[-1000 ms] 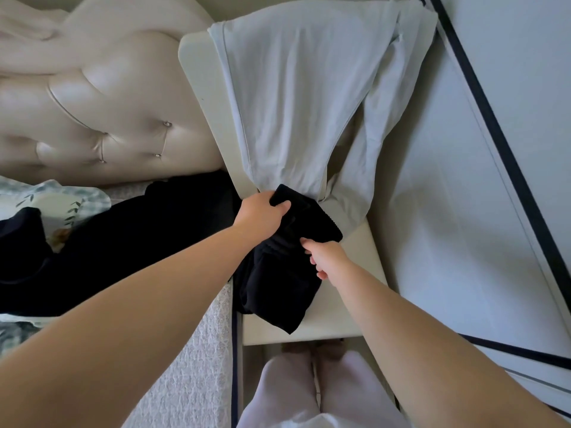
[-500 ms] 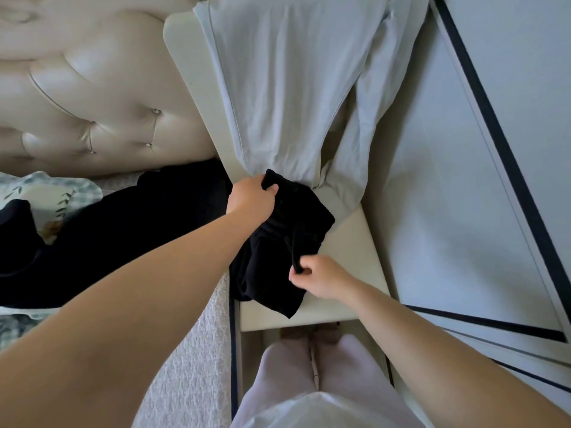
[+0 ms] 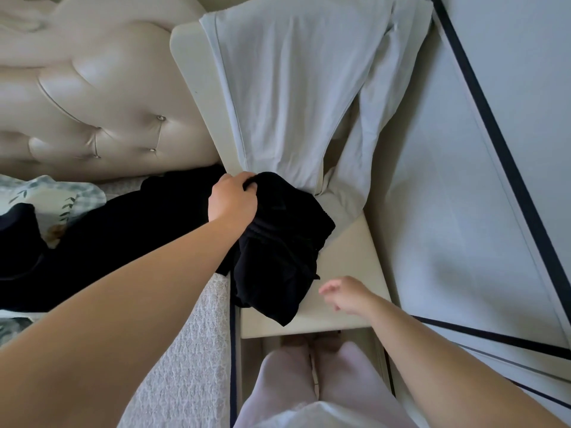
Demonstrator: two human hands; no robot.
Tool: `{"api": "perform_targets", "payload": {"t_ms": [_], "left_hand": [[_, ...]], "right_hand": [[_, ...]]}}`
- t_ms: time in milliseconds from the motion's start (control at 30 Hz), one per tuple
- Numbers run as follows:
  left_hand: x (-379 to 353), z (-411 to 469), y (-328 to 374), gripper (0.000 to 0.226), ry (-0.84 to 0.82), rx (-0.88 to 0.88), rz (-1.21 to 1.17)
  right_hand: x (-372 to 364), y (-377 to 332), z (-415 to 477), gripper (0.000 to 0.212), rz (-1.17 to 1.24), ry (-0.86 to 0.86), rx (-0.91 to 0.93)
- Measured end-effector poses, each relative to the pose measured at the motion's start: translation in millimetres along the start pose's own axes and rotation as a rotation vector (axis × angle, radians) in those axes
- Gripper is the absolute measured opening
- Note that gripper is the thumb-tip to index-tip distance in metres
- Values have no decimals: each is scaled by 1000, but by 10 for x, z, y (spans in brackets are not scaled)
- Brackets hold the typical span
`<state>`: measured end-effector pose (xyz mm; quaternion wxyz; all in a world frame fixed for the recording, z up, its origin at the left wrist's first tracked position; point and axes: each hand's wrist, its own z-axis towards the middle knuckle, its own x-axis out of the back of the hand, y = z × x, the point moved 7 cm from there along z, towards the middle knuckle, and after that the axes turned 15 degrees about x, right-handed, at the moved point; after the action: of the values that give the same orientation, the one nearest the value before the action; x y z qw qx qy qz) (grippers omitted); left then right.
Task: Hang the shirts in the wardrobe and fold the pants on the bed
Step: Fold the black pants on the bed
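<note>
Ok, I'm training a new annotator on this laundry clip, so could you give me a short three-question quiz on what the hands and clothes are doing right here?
1. True or false: the right hand grips the black garment.
2. The bunched end of the black garment lies on: A) the cream nightstand; B) the floor; C) a hanger.
3. Missing word: the left hand ___ the black garment's upper edge.
Key: 1 false (it is open and holds nothing); 2 A; 3 grips.
</note>
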<state>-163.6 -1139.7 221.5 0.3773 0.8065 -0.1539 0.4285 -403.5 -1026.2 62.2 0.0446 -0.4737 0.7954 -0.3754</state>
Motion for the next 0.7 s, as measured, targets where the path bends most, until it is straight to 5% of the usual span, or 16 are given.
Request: {"api": "perform_targets", "payload": {"t_ms": [100,167,300,400,533,633,700], "left_hand": [[-80,-66,-11,30,-48,-32,-10],[-140,-97,-18,27,-84,-46,-21],[-208,-102,-78,18,-155,-59,-46],[-128,-128,-110,17,-207,-138,-69],[144,-128,-32,40,-243,-198,-234],[376,-52,2,42,-203,-148,-418],[560,10,-3,40,-129,-114,-500]], "right_hand": [[261,-322,172,42,200,334,130],[307,-532,257,55,285,394,196],[286,-770,371,14,135,281,258],[480,-737,398,13,-94,389,243],[356,-757,470,59,-231,151,288],[239,-637,461,53,-425,-37,214],[327,-592,407,42,-599,-8,191]]}}
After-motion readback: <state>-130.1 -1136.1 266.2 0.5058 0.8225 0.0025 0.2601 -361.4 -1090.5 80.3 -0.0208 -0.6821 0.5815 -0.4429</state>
